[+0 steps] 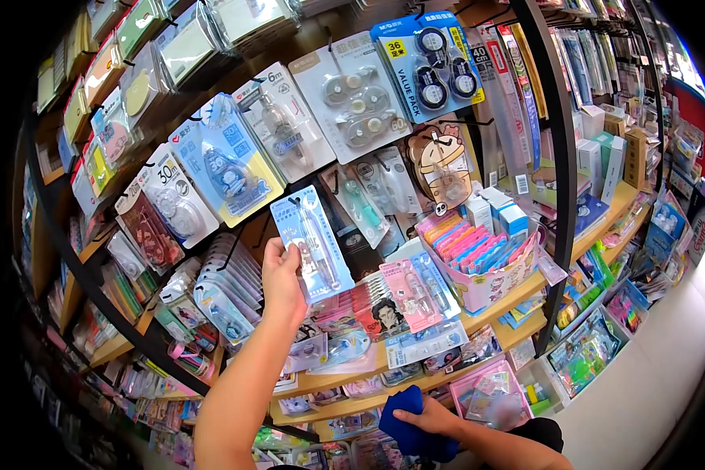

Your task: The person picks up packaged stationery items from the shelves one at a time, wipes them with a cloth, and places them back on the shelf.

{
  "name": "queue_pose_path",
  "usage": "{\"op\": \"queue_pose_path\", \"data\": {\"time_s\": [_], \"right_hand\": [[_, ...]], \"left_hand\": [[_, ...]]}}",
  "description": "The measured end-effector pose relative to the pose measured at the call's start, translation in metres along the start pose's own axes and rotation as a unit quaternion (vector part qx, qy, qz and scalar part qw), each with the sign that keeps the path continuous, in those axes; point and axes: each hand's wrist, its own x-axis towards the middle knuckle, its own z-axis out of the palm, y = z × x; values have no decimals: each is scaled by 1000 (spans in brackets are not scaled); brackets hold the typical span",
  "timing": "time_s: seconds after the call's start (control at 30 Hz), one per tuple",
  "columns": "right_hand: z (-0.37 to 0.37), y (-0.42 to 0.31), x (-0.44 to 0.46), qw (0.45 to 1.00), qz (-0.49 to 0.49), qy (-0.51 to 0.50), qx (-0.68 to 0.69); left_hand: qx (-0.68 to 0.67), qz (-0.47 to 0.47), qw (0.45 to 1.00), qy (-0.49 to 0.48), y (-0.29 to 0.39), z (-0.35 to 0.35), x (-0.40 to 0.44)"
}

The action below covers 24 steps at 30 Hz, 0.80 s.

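Note:
My left hand (pixel 283 286) pinches the left edge of a light blue blister pack (pixel 313 244) with a pen-like item in it, which stands upright in front of the rack. Above it hang a white pack marked 6m (pixel 283 125) and a blue and yellow pack (pixel 225 160). Lower down, my right hand (pixel 429 419) is closed on a folded dark blue cloth (pixel 413 440). A pink pack (pixel 411 296) and a blue pack (pixel 439 288) lie on the shelf to the right of the held pack.
A pink basket (pixel 489 286) of colourful packets stands on the wooden shelf (pixel 517 296). Black metal posts (pixel 554 157) frame the rack. Bins of goods, one a pink bin (pixel 462 392), stand low at the right, beside the pale floor (pixel 658 352).

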Motion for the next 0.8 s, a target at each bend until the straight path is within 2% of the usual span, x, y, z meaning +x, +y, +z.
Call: {"op": "queue_pose_path", "data": {"time_s": [0.1, 0.2, 0.27, 0.4, 0.43, 0.47, 0.57, 0.6, 0.67, 0.7, 0.77, 0.8], "right_hand": [[0, 10, 4, 1000, -8, -1, 2], [-2, 0, -1, 997, 27, 30, 65], [-1, -13, -5, 973, -29, 105, 202], [-6, -41, -16, 898, -83, 217, 374], [-10, -24, -9, 881, -77, 196, 423], [-10, -25, -12, 886, -66, 189, 419], [1, -42, -23, 923, -48, 165, 344], [6, -45, -26, 938, -45, 154, 308], [16, -35, -21, 958, -93, 120, 245], [19, -34, -20, 963, -127, 96, 219], [24, -26, -19, 980, -83, 89, 156], [26, -15, -16, 987, -63, 80, 122]], "left_hand": [[-18, 5, 1000, -10, 23, 9, -31], [9, 27, 1000, -8, 34, 11, -66], [60, 23, 998, 20, 7, -7, -107], [89, -86, 991, 55, -45, -35, -184], [85, -113, 989, 45, -56, -36, -204], [80, -139, 986, 35, -66, -35, -222], [41, -109, 993, 0, -92, -14, -262], [68, -111, 991, 0, -95, -13, -268], [121, -113, 986, 0, -100, -12, -275], [102, -137, 985, 18, -103, -16, -276], [65, -184, 979, 54, -111, -29, -273], [44, -163, 985, 46, -115, -35, -265]]}}
